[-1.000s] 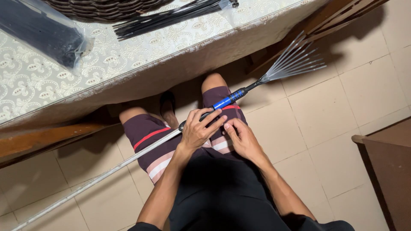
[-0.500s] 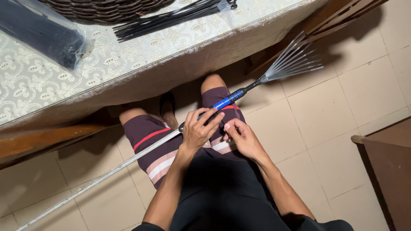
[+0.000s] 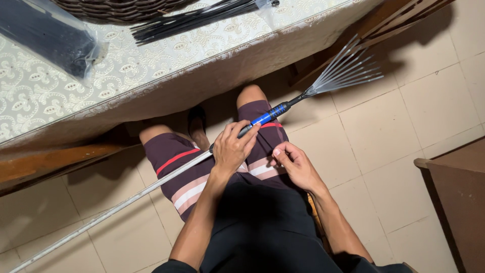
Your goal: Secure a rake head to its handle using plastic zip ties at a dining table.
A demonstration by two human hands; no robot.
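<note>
Rake (image 3: 283, 108) lies diagonally across the seated person's lap: fan of thin metal tines (image 3: 348, 68) far right, hanging over the tiled floor (image 3: 384, 131); blue-and-black grip section (image 3: 270, 115) over the right thigh; long pale shaft (image 3: 116, 210) running down to the near-left corner of the frame.

Left hand (image 3: 233, 149) wrapped round the shaft just below the blue grip, fingers curled over, pinning it to the thigh. Right hand (image 3: 295, 164) off the rake, just beside it on the right thigh; fingers bent, thumb and forefinger pinched. Cannot tell if there's anything small in that pinch.

Progress, judging from this alone: head and handle look joined, tines spread in a full fan, nothing visibly loose. Work seems centred on the grip/shaft joint, one hand steadying. Whether that joint is finished or mid-adjustment, can't say.

Surroundings: striped maroon shorts (image 3: 177, 162), black shirt. Table (image 3: 151, 76) with cream patterned cloth at far left, edge right above the knees. On it: bundle of thin black sticks (image 3: 192, 17), a clear bag of dark contents (image 3: 45, 40) at the left, woven basket (image 3: 116, 7) at the far edge. Brown wooden furniture (image 3: 454, 197) near right.
</note>
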